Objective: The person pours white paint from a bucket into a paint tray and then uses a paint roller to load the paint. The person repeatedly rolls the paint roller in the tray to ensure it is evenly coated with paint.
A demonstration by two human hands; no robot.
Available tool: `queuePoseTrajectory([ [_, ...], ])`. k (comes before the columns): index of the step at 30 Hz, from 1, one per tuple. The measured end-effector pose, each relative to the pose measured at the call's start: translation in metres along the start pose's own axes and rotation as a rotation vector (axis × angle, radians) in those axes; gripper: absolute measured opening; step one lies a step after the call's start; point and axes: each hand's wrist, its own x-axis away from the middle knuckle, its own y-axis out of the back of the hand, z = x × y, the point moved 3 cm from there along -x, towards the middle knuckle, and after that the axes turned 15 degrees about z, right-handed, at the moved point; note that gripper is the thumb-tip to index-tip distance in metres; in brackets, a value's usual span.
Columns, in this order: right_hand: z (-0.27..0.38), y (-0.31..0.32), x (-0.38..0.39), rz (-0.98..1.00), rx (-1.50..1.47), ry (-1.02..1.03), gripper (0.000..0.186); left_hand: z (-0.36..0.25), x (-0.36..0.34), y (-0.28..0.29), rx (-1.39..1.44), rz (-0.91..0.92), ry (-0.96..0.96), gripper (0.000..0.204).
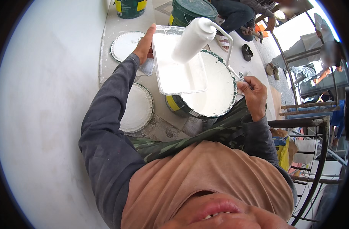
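Note:
My left hand (144, 45) grips the left edge of a clear plastic paint tray (161, 82), which has white paint in it. The fingers behind the tray are partly hidden. In my right hand (254, 93) is the handle end of a paint roller (193, 38), its bent wire frame rising over the bucket. The roller's sleeve is coated in white and sits tilted at the tray, over its far part. Below and to the right of the tray stands an uncovered paint bucket (216, 99), dark green and yellow outside, with white paint inside.
Two paint-covered lids (138, 108) lie left of the bucket. Green buckets (192, 9) stand farther off. A white wall (48, 114) runs along my left. Metal railings (323, 133) are at the right. Other people squat and stand beyond, near a dark shoe (247, 52).

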Motion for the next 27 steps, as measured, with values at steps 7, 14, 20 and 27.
queuePoseTrajectory([
  [7,-0.013,-0.008,0.001,-0.082,0.003,0.033,0.032,-0.005,0.008,-0.008,-0.012,0.046,-0.009,0.089],
  [14,-0.014,-0.003,0.000,-0.124,-0.074,0.082,0.030,-0.005,0.008,-0.008,-0.014,0.023,-0.014,0.091],
  [20,-0.007,0.004,0.000,-0.116,-0.156,0.039,0.029,-0.004,0.007,-0.007,-0.023,0.020,-0.015,0.094],
  [27,-0.006,0.008,-0.001,-0.150,-0.141,0.016,0.028,-0.005,0.007,-0.007,-0.049,0.006,-0.013,0.091],
])
